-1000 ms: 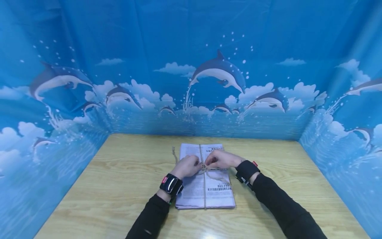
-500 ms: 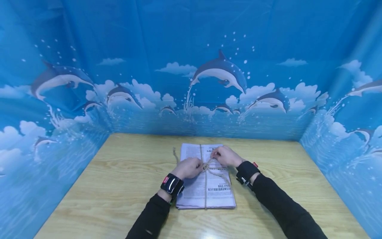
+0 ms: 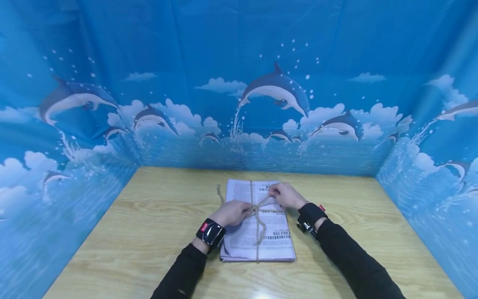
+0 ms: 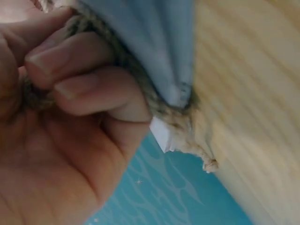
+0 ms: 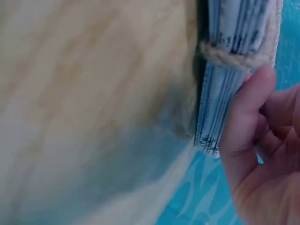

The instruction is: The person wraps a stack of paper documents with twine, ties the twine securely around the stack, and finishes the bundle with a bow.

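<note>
A flat stack of newspapers lies on the table, with twine wrapped around it lengthwise and crosswise. The twine meets in a knot on top, near the middle. Just left of that knot, my left hand grips a strand; the left wrist view shows curled fingers around it. My right hand pinches another strand up and to the right of the knot. In the right wrist view, the crosswise twine runs over the stack's folded edges, next to my right hand.
One frayed twine end sticks out past the stack's left edge onto the wooden table. Another loose end lies on the newspapers in front of the knot. A blue dolphin-print curtain encloses the back and sides.
My right hand has drawn its strand away from the knot, up and to the right. My left hand has shifted slightly left. The loose end has swung from the right side toward the front.
</note>
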`<state>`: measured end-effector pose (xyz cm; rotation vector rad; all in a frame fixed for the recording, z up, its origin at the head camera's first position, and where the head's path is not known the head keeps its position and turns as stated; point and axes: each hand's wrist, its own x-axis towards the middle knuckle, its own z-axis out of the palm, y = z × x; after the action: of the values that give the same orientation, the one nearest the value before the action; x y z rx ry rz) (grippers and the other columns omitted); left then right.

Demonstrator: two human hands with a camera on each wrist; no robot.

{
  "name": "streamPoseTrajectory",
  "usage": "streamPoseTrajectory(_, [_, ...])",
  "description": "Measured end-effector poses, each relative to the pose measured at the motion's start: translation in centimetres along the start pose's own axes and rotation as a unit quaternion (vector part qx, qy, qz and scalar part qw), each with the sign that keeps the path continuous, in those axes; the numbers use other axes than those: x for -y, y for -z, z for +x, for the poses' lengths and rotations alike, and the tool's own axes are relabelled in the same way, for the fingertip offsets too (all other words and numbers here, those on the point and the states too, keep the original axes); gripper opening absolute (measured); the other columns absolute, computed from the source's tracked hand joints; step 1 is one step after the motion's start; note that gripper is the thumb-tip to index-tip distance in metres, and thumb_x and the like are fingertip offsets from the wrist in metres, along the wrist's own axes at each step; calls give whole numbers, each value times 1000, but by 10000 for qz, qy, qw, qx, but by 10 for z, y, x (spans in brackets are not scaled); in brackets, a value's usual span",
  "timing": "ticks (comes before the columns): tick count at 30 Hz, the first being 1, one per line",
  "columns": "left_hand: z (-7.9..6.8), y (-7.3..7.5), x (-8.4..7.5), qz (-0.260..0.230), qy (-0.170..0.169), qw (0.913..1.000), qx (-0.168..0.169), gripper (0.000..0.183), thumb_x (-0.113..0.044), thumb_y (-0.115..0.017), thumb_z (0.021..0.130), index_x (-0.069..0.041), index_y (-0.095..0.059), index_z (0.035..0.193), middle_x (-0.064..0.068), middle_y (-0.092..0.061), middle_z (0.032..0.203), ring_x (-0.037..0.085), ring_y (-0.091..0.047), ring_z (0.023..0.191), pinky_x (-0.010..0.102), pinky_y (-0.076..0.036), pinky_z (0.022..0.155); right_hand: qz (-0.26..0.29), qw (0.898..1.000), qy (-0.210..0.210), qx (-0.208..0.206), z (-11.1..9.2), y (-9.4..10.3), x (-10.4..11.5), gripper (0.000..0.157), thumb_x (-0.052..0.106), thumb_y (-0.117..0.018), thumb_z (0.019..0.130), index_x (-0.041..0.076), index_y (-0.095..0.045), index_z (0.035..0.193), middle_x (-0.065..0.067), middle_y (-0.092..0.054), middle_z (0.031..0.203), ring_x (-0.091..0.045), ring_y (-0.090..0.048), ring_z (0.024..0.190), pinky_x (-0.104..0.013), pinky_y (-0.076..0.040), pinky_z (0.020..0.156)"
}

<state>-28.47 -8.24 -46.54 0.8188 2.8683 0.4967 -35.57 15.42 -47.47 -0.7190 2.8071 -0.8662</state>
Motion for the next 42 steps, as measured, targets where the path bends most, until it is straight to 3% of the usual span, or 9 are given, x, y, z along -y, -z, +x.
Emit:
streamPoseTrajectory(5, [-2,-4,3,249,-335,9989,-191,13,-23,-56,100,-19,-60,88,-2,-63,78,18,-64,78,32,-51,68,330,9994,-106,9,-1,2,-5,16,12,-55,100,10,-70,97,-3,-65,78,-9,-51,43,-25,-44,43])
streamPoseTrajectory(13, [-4,-7,4,98,-257,9996,-74,18,-21,-54,101,-19,-56,83,-3,-57,71,12,-54,65,25,-44,58,754,9965,-196,298,-4,8,-8,15,12,-54,100,10,-69,97,-3,-65,84,-12,-55,49,-27,-50,47])
streamPoseTrajectory(18, [-5,-8,5,-63,-256,9995,-179,22,-24,-55,100,-18,-52,79,-4,-50,66,11,-52,61,26,-43,57,459,9972,67,589,-11,11,-7,18,10,-48,103,9,-66,98,-5,-61,82,-12,-48,50,-26,-45,48])
streamPoseTrajectory(22, [-2,-4,4,-359,-95,9988,-305,27,-26,-59,98,-19,-51,73,-6,-47,65,10,-49,61,25,-42,59,-70,9972,306,673,-18,15,9,20,5,-48,101,8,-67,104,-7,-66,94,-14,-56,70,-29,-47,66])
streamPoseTrajectory(26, [1,1,2,-249,-126,9974,-664,28,-26,-63,95,-19,-51,70,-6,-49,66,10,-49,61,25,-41,59,-216,9933,706,885,-21,17,31,26,4,-48,100,7,-69,115,-10,-69,109,-19,-61,86,-34,-47,77])
streamPoseTrajectory(30, [2,1,0,16,-144,9947,-1018,24,-25,-62,96,-20,-52,74,-7,-50,65,10,-50,60,26,-41,57,-145,9899,1046,946,-18,12,47,19,10,-54,100,9,-73,103,-7,-71,91,-15,-56,69,-29,-43,69])
streamPoseTrajectory(34, [2,0,0,206,-116,9919,-1246,24,-25,-61,96,-19,-53,75,-7,-50,63,10,-51,58,27,-42,56,-194,9920,936,826,-15,3,50,17,16,-59,99,12,-71,89,-1,-64,74,-8,-47,59,-25,-38,61])
streamPoseTrajectory(37, [2,0,-1,252,-123,9925,-1194,28,-25,-61,97,-19,-54,71,-7,-52,62,11,-53,58,28,-44,56,-316,9928,803,836,-12,-1,49,24,18,-53,102,12,-65,82,2,-53,68,-9,-42,56,-26,-36,59])
streamPoseTrajectory(42, [1,-1,-4,429,-237,9961,-739,29,-32,-57,99,-21,-58,72,-6,-60,68,15,-63,69,33,-51,67,-783,9895,936,774,-5,-7,43,37,20,-48,103,19,-47,66,9,-37,59,-7,-38,51,-24,-35,55])
